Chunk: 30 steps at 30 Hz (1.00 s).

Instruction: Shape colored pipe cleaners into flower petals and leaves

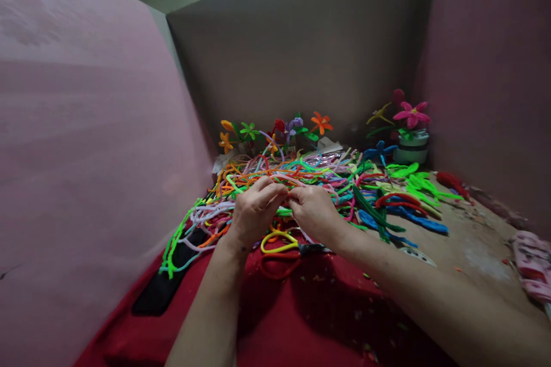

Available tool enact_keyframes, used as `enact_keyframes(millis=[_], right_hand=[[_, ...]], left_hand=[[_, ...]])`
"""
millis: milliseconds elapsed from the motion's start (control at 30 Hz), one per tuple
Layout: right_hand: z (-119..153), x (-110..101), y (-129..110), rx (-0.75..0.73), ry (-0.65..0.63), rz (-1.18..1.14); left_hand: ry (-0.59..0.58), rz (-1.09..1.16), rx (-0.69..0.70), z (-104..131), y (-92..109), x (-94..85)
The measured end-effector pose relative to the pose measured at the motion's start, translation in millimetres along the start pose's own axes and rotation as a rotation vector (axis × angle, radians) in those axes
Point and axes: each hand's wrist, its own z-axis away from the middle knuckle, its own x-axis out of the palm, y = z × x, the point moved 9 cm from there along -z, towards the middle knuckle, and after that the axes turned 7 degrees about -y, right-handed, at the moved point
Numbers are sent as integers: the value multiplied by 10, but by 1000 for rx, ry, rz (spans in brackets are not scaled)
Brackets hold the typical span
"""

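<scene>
My left hand (257,209) and my right hand (316,212) meet fingertip to fingertip over a heap of colourful pipe cleaners (297,169). Both hands are closed in a pinch. Something small and reddish shows between the fingertips, mostly hidden, and I cannot make out what it is. Just below the hands lies a pair of scissors (279,249) with one yellow and one red handle loop, resting on the red cloth (275,321).
A dark phone (157,289) lies at the left under some stems. Fuzzy flowers stand along the back, with a pink flower (412,114) in a pale pot (411,149). Green leaf shapes (424,183) lie right, and a pink object (531,264) sits at the far right.
</scene>
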Motion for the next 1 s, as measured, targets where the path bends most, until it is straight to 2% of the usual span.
enact_keyframes(millis=[133, 200, 333, 367, 433, 500, 567, 700, 1000], right_hand=[[-10, 1, 9, 0, -15, -79], [-19, 11, 10, -7, -41, -179], [-28, 59, 33, 20, -107, -448], [-27, 86, 47, 45, -132, -528], [-19, 155, 75, 111, -190, -687], [-8, 223, 84, 165, -246, -817], [-3, 265, 80, 192, -281, -910], [8, 317, 73, 212, -334, -1017], [24, 341, 25, 178, -389, -1088]], left_hand=[[24, 21, -4, 5, 27, 5], [95, 117, -45, 13, 6, -54], [257, 338, -285, 68, -233, -168], [247, 394, -350, 78, -304, -145], [147, 498, -450, 83, -406, -31], [23, 588, -502, 91, -449, 103], [-44, 662, -513, 103, -459, 186], [-47, 714, -510, 116, -473, 227], [-71, 853, -533, 138, -497, 314]])
